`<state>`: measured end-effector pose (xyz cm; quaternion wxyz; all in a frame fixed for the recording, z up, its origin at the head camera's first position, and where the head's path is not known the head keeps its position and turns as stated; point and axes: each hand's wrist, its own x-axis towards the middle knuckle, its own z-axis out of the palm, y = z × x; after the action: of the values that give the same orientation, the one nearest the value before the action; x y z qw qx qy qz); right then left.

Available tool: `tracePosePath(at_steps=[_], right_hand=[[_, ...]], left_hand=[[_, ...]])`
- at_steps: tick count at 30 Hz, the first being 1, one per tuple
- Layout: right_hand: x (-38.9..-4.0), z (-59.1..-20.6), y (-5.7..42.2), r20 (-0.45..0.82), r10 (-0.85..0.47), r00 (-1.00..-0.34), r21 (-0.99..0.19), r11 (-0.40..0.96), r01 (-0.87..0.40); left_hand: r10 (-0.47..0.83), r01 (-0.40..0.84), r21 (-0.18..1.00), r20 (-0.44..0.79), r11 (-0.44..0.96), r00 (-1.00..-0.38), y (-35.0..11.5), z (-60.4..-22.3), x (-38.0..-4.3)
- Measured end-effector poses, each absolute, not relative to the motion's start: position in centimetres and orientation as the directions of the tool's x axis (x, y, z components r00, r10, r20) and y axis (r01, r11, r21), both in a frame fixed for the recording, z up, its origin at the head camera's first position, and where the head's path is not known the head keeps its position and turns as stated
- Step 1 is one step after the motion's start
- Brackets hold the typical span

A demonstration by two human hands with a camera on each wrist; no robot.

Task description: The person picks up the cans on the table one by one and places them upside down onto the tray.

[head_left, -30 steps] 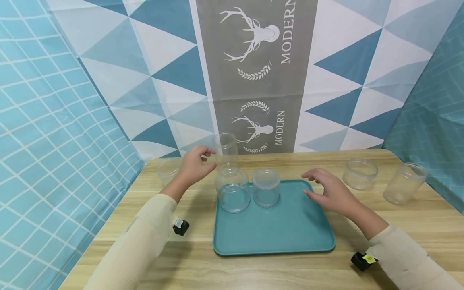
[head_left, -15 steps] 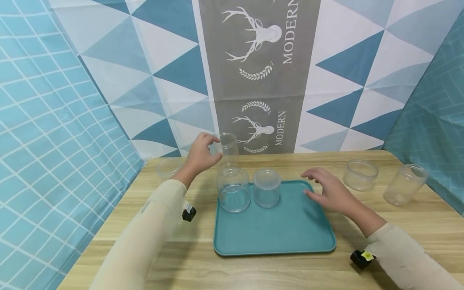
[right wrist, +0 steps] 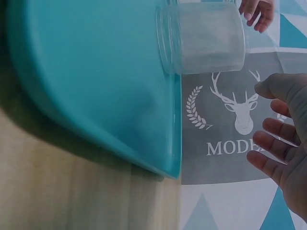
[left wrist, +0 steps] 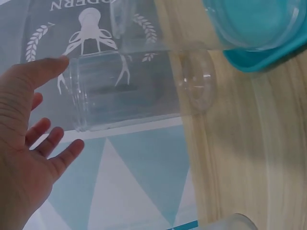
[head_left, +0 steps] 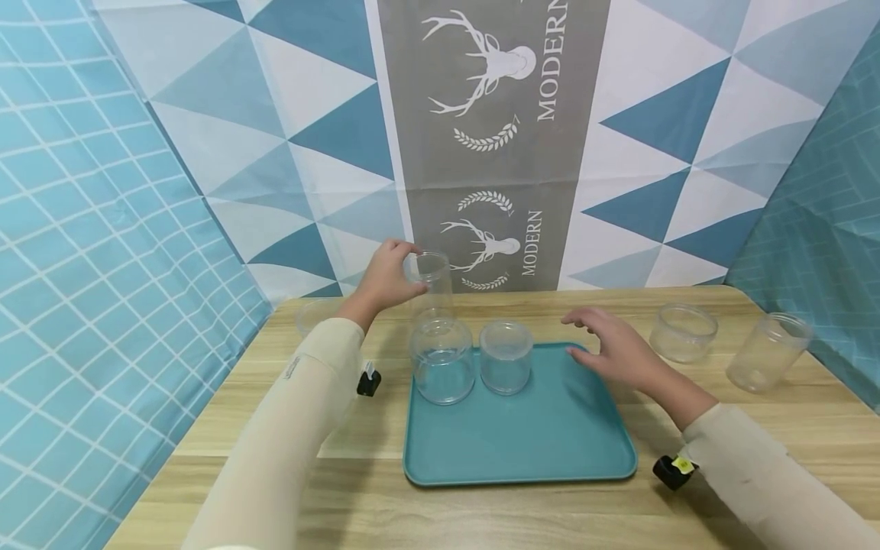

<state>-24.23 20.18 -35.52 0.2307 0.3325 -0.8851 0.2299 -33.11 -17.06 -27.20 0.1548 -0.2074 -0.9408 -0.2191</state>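
In the head view my left hand [head_left: 387, 276] reaches to a tall clear jar [head_left: 436, 284] behind the tray. The left wrist view has its thumb and spread fingers on either side of the jar's mouth [left wrist: 76, 93], the fingers relaxed and not curled round it. On the far left part of the teal tray [head_left: 522, 451] stand a rounded clear jar [head_left: 443, 376] and a shorter clear jar [head_left: 506, 368]. My right hand [head_left: 612, 347] hovers over the tray's right rim, fingers loosely bent and holding nothing.
A low clear jar [head_left: 683, 334] and a tall clear jar [head_left: 766, 355] stand on the wooden table [head_left: 330, 496] at the right. Another clear container [head_left: 312, 315] at the back left is partly hidden by the left arm. A patterned cloth [head_left: 502, 160] hangs behind.
My left hand has moved right and away from me, up to the tall jar's rim. The right hand has shifted slightly left. The jars and tray stay in place.
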Motion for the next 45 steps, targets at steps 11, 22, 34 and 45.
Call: tracePosePath(at_steps=[11, 22, 34, 45], right_hand=[[-25.4, -34.8, 19.5, 0.514, -0.488, -0.705, -0.271, 0.688, -0.674], [-27.0, -34.4, 18.7, 0.468, -0.504, -0.726, -0.288, 0.690, -0.664], [-29.0, -34.2, 17.4, 0.416, -0.532, -0.737, -0.281, 0.696, -0.661], [-30.1, -34.0, 16.1, 0.303, -0.558, -0.773, -0.274, 0.726, -0.631]], left_hand=[[0.278, 0.349, 0.395, 0.226, 0.850, -0.934, -15.4, -25.6, -34.0], [0.286, 0.321, 0.321, 0.152, 0.891, -0.946, -13.9, -24.9, -34.8], [0.255, 0.272, 0.323, 0.095, 0.906, -0.962, -13.2, -24.7, -35.6], [0.234, 0.244, 0.293, 0.070, 0.924, -0.970, -13.5, -25.9, -36.2]])
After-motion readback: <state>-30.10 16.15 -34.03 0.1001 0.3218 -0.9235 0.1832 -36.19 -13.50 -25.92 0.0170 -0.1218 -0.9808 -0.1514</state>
